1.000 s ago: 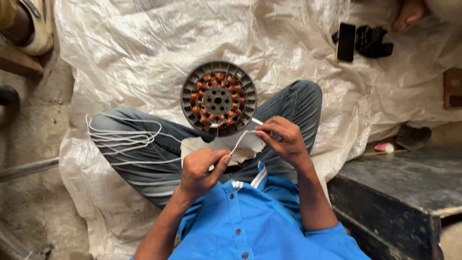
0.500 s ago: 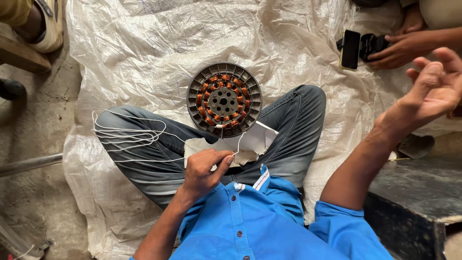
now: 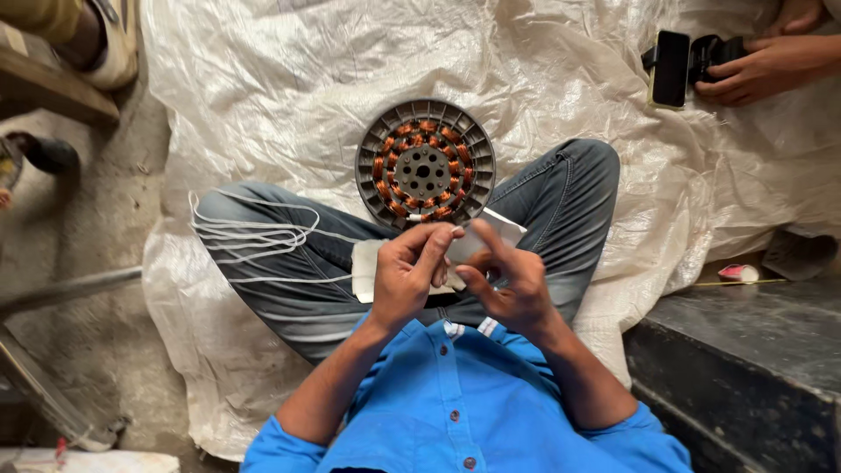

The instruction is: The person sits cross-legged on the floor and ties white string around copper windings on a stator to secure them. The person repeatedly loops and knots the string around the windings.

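While both hands meet over the lap, a white paper strip (image 3: 477, 241) sits pinched between them, just below the stator. Left hand (image 3: 410, 273) has thumb and fingers pressed together on the strip's near end; right hand (image 3: 511, 285) nips it from the other side, forefinger raised. To do this well, I judge, keep the strip flat and taut, fingertips close. One round stator (image 3: 425, 164) with copper coils rests between the crossed legs on the plastic sheet (image 3: 263, 79). One bundle of white cords (image 3: 250, 235) lies across the left thigh. One black phone (image 3: 672, 68) sits top right, another person's hand (image 3: 760, 66) beside it.
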